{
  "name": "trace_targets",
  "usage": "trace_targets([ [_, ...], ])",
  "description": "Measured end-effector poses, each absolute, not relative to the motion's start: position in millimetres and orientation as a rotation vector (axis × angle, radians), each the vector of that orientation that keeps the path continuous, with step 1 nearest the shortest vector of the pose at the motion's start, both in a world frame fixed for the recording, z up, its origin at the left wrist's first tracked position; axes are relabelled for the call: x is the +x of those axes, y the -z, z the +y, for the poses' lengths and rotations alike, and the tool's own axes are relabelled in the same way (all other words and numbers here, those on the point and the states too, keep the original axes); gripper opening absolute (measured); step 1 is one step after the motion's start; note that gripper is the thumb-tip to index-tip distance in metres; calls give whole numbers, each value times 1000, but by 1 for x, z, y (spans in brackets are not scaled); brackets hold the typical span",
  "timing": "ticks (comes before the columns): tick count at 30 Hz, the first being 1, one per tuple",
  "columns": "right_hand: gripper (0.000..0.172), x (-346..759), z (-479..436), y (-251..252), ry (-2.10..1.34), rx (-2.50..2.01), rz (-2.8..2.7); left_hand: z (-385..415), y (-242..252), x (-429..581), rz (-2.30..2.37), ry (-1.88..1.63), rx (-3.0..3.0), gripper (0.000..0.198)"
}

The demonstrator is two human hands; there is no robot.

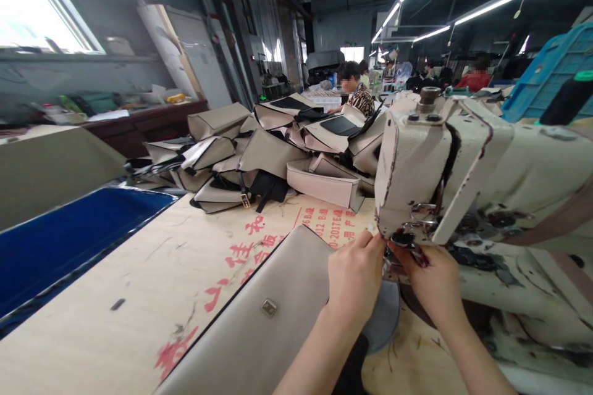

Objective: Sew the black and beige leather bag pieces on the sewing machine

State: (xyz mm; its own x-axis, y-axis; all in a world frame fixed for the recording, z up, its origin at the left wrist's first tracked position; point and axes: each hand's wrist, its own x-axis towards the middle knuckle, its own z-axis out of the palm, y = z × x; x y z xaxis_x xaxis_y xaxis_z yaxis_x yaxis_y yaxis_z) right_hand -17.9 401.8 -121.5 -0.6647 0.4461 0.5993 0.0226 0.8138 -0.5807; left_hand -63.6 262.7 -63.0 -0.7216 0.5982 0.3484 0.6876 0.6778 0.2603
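Note:
My left hand (pixel 356 274) is closed beside the needle area of a cream sewing machine (pixel 412 179), fingertips pinched together. What they pinch is hidden. On the machine's other side my right hand (pixel 435 281) is also closed, thumb and fingers meeting under the machine head near the presser foot. I cannot make out what is in them. A beige bag piece (pixel 250 327) with dark edging and a small metal clasp (pixel 269 307) lies on the table, partly behind my left wrist and forearm. Below my hands shows a grey rounded piece (pixel 383 318).
A heap of beige and black bags (pixel 273 151) covers the back of the wooden table (pixel 139 308). At the left stands a blue bin (pixel 83 241). A blue crate (pixel 546 68) sits behind the machine at the right. A person in a patterned top (pixel 364 99) sits beyond the heap.

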Motion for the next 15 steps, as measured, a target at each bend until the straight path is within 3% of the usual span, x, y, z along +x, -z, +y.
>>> trace_targets([
  [6,43,-20,401,126,-650,-363,-2181,263,63,-66,-2679,543,-1027,26],
  [15,31,-9,403,122,-704,-247,-2154,261,63,-65,-2671,632,-992,27],
])
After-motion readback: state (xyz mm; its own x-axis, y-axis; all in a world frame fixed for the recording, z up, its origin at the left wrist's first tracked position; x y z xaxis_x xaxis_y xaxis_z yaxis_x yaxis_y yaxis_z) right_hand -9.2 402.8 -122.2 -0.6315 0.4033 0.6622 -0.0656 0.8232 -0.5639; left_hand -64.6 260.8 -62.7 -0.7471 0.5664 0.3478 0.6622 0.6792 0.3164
